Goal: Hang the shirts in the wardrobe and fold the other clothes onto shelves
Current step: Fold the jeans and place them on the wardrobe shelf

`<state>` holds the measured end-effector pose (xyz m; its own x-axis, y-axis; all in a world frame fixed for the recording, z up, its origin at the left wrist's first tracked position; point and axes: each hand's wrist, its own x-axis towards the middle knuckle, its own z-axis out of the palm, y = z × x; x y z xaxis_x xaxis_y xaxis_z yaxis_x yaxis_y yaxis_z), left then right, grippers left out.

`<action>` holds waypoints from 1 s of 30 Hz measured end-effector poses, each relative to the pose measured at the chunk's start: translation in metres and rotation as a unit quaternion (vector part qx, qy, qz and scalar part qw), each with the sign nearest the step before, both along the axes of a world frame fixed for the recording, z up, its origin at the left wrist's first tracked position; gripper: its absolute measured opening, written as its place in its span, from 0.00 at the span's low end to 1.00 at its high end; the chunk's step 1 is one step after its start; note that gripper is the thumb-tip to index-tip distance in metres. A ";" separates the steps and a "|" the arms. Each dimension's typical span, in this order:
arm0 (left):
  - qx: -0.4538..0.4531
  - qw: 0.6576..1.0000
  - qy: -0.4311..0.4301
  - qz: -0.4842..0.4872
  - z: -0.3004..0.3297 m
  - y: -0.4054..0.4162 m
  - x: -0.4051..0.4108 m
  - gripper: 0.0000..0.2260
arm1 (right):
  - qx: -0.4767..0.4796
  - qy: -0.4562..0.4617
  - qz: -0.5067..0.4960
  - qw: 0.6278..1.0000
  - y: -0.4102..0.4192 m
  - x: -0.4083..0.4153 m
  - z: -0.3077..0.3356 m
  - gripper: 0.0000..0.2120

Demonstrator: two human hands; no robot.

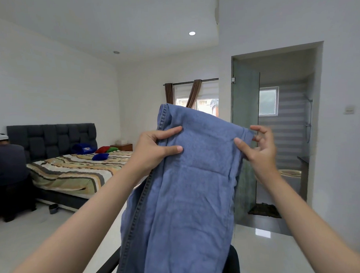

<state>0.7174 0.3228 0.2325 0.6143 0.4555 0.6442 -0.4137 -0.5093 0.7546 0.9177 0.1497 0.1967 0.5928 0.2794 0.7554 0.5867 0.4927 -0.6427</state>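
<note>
- I see a blue garment [183, 187] held up in the air, right in front of me. It hangs down from both hands, and its bottom goes out of view.
- My left hand [155, 149] grips the left edge near the top — thumb in front, fingers curled on the thick stitched seam.
- My right hand [259, 148] pinches the right edge with the thumb in front. The other fingers are bent behind and a bit blurry.
- The top of the cloth folds over above my hands.
- Far off on the left is a bed [74, 172] with a striped cover and small cushions [103, 152] — red, green and blue.
- A person [7, 173] sits low beside the bed.
- On the right is a glass door [245, 113] to a bathroom.
</note>
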 end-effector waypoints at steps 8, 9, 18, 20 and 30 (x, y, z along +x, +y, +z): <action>-0.015 0.999 -0.033 0.002 0.025 0.003 -0.007 0.24 | -0.033 -0.051 0.077 0.995 0.034 -0.052 -0.113 0.54; -0.020 0.999 -0.036 0.003 0.027 0.005 -0.009 0.24 | -0.021 -0.058 0.060 0.996 0.038 -0.056 -0.119 0.52; -0.065 0.997 -0.038 0.033 0.035 0.034 -0.031 0.21 | 0.063 -0.260 -0.042 0.963 0.040 -0.069 -0.078 0.15; -0.085 0.995 -0.041 0.033 0.036 0.040 -0.034 0.21 | 0.021 -0.211 -0.015 0.977 0.038 -0.072 -0.066 0.12; -0.211 0.977 -0.021 -0.014 0.017 0.065 -0.035 0.20 | 0.027 -0.140 0.019 0.990 0.047 -0.083 -0.023 0.17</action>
